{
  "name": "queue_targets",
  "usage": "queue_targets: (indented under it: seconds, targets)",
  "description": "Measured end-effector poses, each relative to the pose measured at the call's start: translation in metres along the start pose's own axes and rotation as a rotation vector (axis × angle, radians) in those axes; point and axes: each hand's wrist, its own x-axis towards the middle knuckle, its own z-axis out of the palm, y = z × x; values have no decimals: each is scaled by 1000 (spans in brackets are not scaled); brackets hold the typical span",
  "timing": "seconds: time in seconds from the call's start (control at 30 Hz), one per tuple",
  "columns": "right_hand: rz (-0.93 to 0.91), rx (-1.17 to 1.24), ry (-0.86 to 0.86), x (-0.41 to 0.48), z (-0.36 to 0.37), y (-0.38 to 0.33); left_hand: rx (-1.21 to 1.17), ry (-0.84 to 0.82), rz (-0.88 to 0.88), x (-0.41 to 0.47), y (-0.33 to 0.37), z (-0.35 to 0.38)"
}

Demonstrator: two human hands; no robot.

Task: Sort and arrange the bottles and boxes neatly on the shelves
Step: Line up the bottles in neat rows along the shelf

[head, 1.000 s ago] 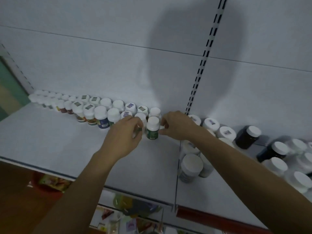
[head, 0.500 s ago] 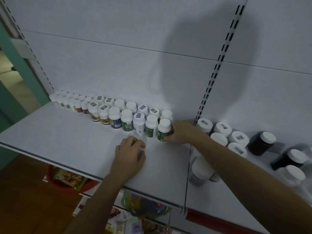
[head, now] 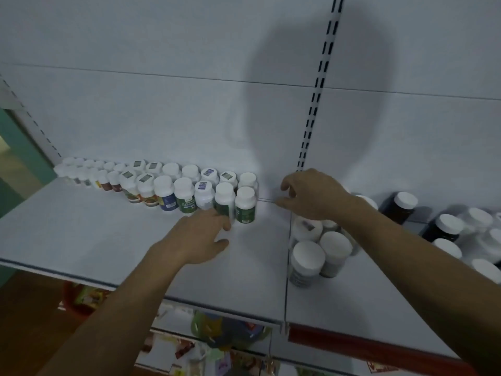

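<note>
round white-capped bottles [head: 245, 204] line smooth shelf [head: 81, 234].

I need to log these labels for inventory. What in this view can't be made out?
Head view only:
- Print on the green-label bottles: too small, blurred.
- Far-left bottles: tiny; count unclear.
- Clustered bottles: partly hidden by the right hand and forearm.
- Right-edge bottles: cut off by the frame.
- Lower-shelf goods: covered by the shelf.
</note>
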Motion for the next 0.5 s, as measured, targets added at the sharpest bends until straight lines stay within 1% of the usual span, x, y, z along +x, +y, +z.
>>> queue_targets:
  seconds: [0.1,0.13,0.2,0.3,0.4,0.5]
  targets:
    - [48,-2,56,-28,-19,31,-24,155,134,20,36,-40]
    - [80,-6,83,-38,-24,44,-32,184,178,29,51,-51]
    - [168,-10,117,-59,-34,66,-15,191,260,51,82,-68]
    - [319,-33,123,-94,-45,101,19,202,380,87,131,-82]
    - [445,-50,142,-136,-56,135,32,200,483,117,184,-89]
    - [544,-50,180,-184,-72,165,107,200,568,140,234,-89]
